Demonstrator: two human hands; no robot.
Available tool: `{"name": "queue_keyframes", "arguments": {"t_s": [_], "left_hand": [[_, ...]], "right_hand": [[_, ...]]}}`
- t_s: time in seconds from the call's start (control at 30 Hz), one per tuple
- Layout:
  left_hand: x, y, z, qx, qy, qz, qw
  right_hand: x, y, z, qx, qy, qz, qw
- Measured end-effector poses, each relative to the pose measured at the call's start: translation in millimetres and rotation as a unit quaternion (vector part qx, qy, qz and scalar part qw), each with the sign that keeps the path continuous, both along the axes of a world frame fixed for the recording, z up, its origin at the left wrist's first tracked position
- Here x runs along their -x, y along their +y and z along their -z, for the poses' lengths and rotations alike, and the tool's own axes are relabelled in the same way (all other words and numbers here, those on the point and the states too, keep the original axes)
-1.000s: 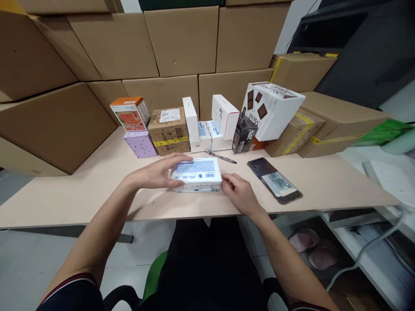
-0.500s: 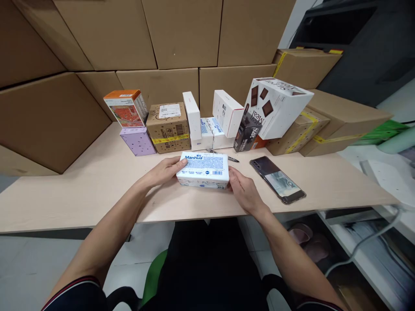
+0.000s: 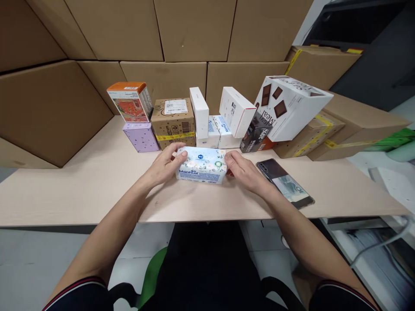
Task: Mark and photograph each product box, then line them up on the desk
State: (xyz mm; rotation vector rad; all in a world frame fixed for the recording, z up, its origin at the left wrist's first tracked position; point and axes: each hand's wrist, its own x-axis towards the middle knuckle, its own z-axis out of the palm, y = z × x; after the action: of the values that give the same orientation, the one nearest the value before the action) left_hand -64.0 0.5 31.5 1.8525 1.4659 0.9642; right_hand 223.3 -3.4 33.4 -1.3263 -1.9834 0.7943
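We see the grasp complete: left hand [image 3: 164,165] and right hand [image 3: 244,170] clamp opposite ends of the Manhua pack [image 3: 201,165], not yet released.

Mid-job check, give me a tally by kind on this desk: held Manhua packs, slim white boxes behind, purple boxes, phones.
Held Manhua pack: 1
Slim white boxes: 2
Purple box: 1
Phone: 1
Total: 5

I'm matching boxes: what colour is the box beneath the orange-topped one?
The lower box is light purple with dark specks; head view.
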Motion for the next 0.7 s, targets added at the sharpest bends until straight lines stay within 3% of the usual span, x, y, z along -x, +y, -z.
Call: {"name": "queue_keyframes", "arguments": {"t_s": [0.2, 0.33, 0.47, 0.7], "left_hand": [[0.5, 1.1, 2.0, 0.105, -0.080, -0.032, 0.991], [-2.2, 0.7, 0.6, 0.109, -0.097, 0.023, 0.989], [-4.8, -0.8, 2.9, 0.043, -0.077, 0.016, 0.996], [-11.0, -6.5, 3.7, -0.029, -0.127, -0.017, 0.991]], "right_hand": [[8.6, 17.0, 16.5, 0.095, 0.073, 0.002, 0.993], [11.8, 13.2, 25.5, 0.146, 0.155, 0.003, 0.977], [9.5, 0.8, 21.0, 0.115, 0.177, 0.013, 0.977], [4.6, -0.9, 31.0, -0.037, 0.125, 0.014, 0.991]]}}
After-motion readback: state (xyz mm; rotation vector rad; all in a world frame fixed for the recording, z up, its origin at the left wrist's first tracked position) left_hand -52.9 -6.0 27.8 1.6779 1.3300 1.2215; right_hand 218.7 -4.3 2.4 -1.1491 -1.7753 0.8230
